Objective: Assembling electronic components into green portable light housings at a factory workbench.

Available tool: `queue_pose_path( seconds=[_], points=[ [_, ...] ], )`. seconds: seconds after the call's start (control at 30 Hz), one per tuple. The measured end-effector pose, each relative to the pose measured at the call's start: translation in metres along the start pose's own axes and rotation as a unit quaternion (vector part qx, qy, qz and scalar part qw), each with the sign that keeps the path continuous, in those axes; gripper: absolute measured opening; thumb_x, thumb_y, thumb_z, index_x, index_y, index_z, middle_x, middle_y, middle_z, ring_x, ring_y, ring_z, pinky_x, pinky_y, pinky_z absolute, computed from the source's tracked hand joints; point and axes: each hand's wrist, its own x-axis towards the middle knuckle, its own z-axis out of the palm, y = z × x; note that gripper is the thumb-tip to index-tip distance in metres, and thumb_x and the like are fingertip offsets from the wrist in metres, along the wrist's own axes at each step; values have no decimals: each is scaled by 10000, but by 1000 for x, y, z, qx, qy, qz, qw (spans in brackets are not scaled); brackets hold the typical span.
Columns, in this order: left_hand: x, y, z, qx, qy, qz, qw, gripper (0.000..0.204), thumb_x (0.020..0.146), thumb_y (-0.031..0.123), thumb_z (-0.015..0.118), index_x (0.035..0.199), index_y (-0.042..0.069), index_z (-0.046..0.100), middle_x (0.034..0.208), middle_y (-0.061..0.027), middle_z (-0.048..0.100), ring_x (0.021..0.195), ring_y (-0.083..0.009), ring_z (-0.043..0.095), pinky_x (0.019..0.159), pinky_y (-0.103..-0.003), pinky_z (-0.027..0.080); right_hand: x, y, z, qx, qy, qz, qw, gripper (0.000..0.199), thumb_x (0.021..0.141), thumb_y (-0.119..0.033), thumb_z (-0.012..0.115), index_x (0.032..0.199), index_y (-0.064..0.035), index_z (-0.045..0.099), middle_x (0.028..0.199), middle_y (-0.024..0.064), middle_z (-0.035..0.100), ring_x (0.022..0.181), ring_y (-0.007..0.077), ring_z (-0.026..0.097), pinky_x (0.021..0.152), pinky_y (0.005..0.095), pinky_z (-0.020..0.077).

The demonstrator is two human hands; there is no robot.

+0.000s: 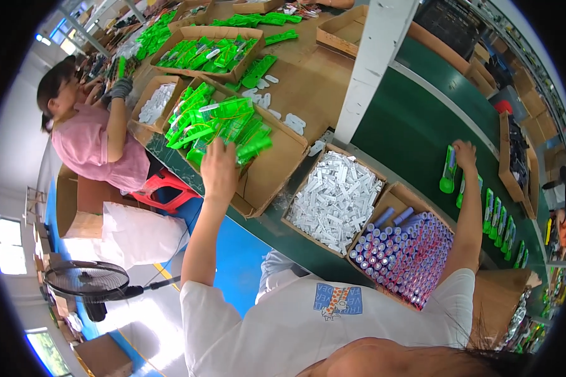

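Observation:
My left hand [219, 171] is over a cardboard box of bright green plastic casings [198, 116], some with thin wires. Its fingers are closed on a green casing [254, 149], blurred by motion. Out to the right, my right hand [465, 154] pinches the upper end of another green casing [447, 178] over the dark green bench. A purple shape shows in that casing. Below the hand, partly behind my forearm, lies a further green casing [461, 192]. Between my arms stand a box of small white plastic pieces [336, 200] and a box of purple cylindrical battery cells [401, 252].
Several green casings [498, 223] lie in a row at the right. A white post [374, 69] rises from the bench. Another person [97, 129] in pink sits at the left beside a box of white parts [156, 103]. A black fan [87, 283] stands at lower left.

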Motion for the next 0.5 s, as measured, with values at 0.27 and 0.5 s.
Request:
queue_pose_path(
  seconds=[0.27, 0.5],
  points=[
    [-50, 131, -44, -889, -227, -123, 378, 559, 882, 144, 666, 1342, 29, 372, 955, -85, 599, 906, -206, 621, 756, -332, 517, -227, -349, -136, 466, -39, -381, 798, 182, 829, -65, 701, 1006, -36, 668, 951, 87, 663, 877, 204, 642, 744, 303, 507],
    [-79, 157, -50, -863, -231, -106, 436, 579, 864, -89, 459, 1398, 45, 284, 1203, -94, 506, 1088, -166, 523, 900, -315, 461, -285, -364, -115, 464, 13, -356, 811, 164, 784, -46, 732, 935, -39, 669, 869, 65, 652, 779, 187, 618, 592, 283, 512]
  ],
)
